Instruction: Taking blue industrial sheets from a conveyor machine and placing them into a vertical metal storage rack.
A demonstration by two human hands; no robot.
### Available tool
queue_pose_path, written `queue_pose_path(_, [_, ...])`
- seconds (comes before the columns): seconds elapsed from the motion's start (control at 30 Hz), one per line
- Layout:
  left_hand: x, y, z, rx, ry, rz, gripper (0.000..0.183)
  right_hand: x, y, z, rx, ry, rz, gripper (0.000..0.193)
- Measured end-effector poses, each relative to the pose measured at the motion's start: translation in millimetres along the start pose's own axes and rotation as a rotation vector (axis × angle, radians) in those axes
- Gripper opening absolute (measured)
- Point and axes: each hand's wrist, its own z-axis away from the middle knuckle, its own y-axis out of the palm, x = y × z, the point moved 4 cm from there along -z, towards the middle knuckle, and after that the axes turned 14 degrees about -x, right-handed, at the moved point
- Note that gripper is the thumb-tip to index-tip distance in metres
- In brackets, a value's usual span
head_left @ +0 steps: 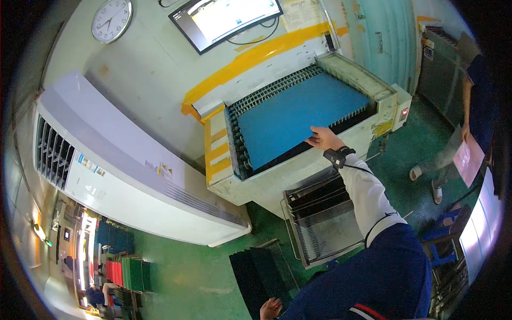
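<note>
At one blue panel, near edge, one right hand, pinch of fingers unclear.

Roller bed w/ 1 lg blue panel on it

The plain blue rectangular panel lies flat, face up and uncovered, on the machine's ridged roller bed, between one and two o'clock from the view's centre, its long edges running from eight o'clock toward two.
</note>
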Motion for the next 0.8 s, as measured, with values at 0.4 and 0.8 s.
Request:
queue_pose_path(0.4, [41, -10, -85, 0.263, 0.299, -0.42, 0.041, 17, 66, 37, -0.321, -1.095, 1.558, 0.032])
queue_pose_path(0.8, [45, -3, -82, -0.085, -0.202, 0.073, 0.035, 4, 99, -15, -0.187, -0.982, 1.875, 0.051])
